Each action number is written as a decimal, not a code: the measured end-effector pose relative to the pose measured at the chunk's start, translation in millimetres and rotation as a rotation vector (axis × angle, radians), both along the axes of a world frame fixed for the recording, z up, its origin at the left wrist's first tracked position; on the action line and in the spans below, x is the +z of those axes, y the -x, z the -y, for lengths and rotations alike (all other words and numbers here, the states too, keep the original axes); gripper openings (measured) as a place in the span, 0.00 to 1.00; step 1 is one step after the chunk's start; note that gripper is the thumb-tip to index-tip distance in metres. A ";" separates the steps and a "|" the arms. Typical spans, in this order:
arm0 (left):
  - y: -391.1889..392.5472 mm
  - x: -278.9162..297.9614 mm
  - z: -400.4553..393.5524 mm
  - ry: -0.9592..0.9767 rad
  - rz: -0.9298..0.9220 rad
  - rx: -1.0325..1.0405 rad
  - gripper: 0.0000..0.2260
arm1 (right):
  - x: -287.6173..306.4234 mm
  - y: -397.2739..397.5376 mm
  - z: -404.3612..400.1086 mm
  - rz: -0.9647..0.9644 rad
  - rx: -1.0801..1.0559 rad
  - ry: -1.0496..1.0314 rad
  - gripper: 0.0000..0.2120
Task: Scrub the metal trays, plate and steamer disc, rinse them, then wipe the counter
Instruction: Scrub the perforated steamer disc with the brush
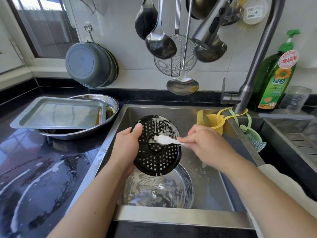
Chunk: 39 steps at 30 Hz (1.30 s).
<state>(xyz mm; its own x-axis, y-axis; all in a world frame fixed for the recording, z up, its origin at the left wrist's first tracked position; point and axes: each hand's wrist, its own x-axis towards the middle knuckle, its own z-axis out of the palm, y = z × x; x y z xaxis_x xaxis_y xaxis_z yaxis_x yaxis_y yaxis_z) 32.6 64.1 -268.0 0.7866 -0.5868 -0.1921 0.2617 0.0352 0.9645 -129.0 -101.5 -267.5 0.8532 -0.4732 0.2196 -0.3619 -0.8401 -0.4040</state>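
Note:
Over the sink, my left hand grips the left edge of a black perforated steamer disc, tilted up toward me and streaked with foam. My right hand pinches the handle of a small white brush, whose head lies on the disc's centre. Below the disc, a round metal plate with suds lies in the sink bottom. On the counter at left, a rectangular metal tray leans inside a wide metal basin.
The black counter at left is wet with soapy streaks. A faucet head hangs above the sink, among ladles and a wire skimmer. A green dish soap bottle stands at right, near a yellow sponge holder. A drain rack sits far right.

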 end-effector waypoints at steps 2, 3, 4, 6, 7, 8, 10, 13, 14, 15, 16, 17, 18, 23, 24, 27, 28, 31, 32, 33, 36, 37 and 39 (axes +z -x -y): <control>2.1 -1.0 1.4 -0.005 0.000 -0.004 0.14 | -1.9 -0.9 -1.6 0.008 -0.021 -0.002 0.10; 3.4 -2.3 1.7 -0.011 -0.003 -0.012 0.14 | -4.0 -3.7 -7.5 0.011 -0.006 0.001 0.10; 4.3 -2.9 1.6 -0.020 -0.007 -0.017 0.14 | -6.1 -7.1 -14.2 0.012 0.012 0.011 0.12; 2.9 -2.1 0.2 -0.021 -0.029 -0.017 0.14 | -8.3 -11.1 -21.0 0.015 0.020 0.029 0.15; 1.4 -1.0 -0.6 -0.013 -0.041 -0.012 0.14 | -6.6 -10.0 -19.2 0.024 0.005 0.032 0.14; 0.1 0.2 -1.2 -0.006 -0.042 -0.009 0.14 | -3.6 -7.0 -14.8 0.035 -0.021 0.029 0.12; -0.7 1.5 -1.0 0.001 -0.029 -0.005 0.15 | 0.5 -1.0 -5.1 0.071 -0.083 0.009 0.10; 5.0 0.8 1.4 0.000 -0.044 -0.030 0.15 | -0.4 -5.6 -15.9 0.112 -0.027 -0.043 0.09; 6.3 0.1 1.6 0.000 -0.051 -0.034 0.15 | -2.0 -9.2 -24.9 0.114 0.028 -0.050 0.10; 5.9 -0.4 1.5 0.002 -0.058 -0.028 0.14 | -4.2 -12.1 -30.3 0.116 0.062 -0.047 0.11; 4.5 -0.1 1.3 0.008 -0.067 -0.017 0.14 | -5.4 -13.0 -29.1 0.121 0.055 -0.043 0.11; 3.3 0.8 0.8 0.015 -0.073 -0.010 0.14 | -4.6 -11.6 -23.0 0.120 0.021 -0.039 0.10; 2.6 1.8 0.5 0.021 -0.073 -0.008 0.14 | -3.0 -8.4 -14.2 0.111 -0.027 -0.038 0.10; 8.2 1.7 1.5 0.021 -0.064 -0.027 0.15 | -4.2 -6.4 -15.0 0.112 -0.037 -0.078 0.08; 9.4 1.3 1.6 0.032 -0.075 -0.036 0.16 | -5.1 -9.3 -24.4 0.114 0.012 -0.087 0.09; 7.3 2.3 1.5 0.051 -0.069 -0.024 0.16 | -4.0 -11.8 -20.2 0.128 -0.024 -0.076 0.09; 6.4 2.2 1.5 0.051 -0.058 -0.024 0.16 | -2.8 -10.2 -12.9 0.130 -0.065 -0.078 0.10; 7.5 0.5 2.5 0.050 -0.039 -0.066 0.17 | -4.3 -6.9 -9.9 0.151 -0.095 -0.088 0.12; 8.0 -0.2 3.4 0.055 -0.053 -0.087 0.17 | -5.1 -8.6 -17.0 0.162 -0.057 -0.097 0.11; 8.0 -0.6 3.7 0.070 -0.077 -0.104 0.17 | -6.5 -11.1 -24.3 0.175 -0.020 -0.104 0.11; 4.1 -1.8 1.1 0.138 -0.126 -0.168 0.12 | -9.0 -17.1 -28.1 0.201 -0.030 -0.102 0.12; 3.7 -2.1 0.2 0.155 -0.123 -0.206 0.10 | -8.0 -17.2 -25.6 0.201 -0.056 -0.097 0.13; 5.8 -3.6 -0.4 0.157 -0.087 -0.287 0.18 | -6.0 -14.8 -22.7 0.200 -0.091 -0.078 0.12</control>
